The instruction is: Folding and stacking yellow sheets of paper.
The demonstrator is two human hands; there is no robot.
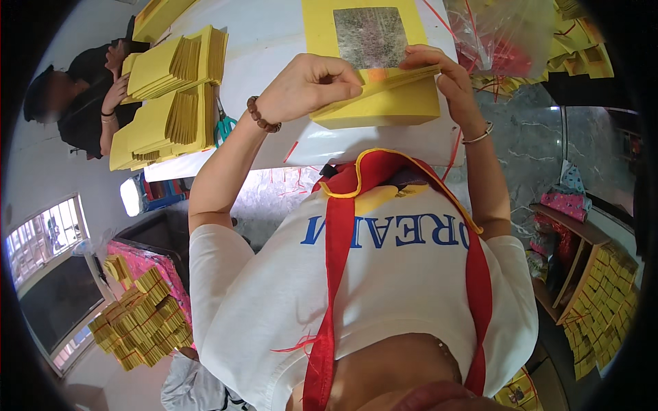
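Observation:
In front of me on the white table [267, 34] lies yellow paper [391, 109] with a silvery-grey rectangle [370, 34] on its far part. Its near part is raised in a fold across the sheet. My left hand [308, 85], with a brown bead bracelet, is closed at the fold's left end, thumb and finger pinching the edge. At the right end my right hand [442, 79] grips the same fold, thumb below and fingers on top. Whether one sheet or several are held I cannot tell.
Stacks of folded yellow paper [171, 127] stand at the table's left, beside teal-handled scissors [225, 127]. Another person [86, 103] reaches onto those stacks. A clear plastic bag [507, 34] lies at the far right. Bundled yellow paper [144, 318] is piled behind me.

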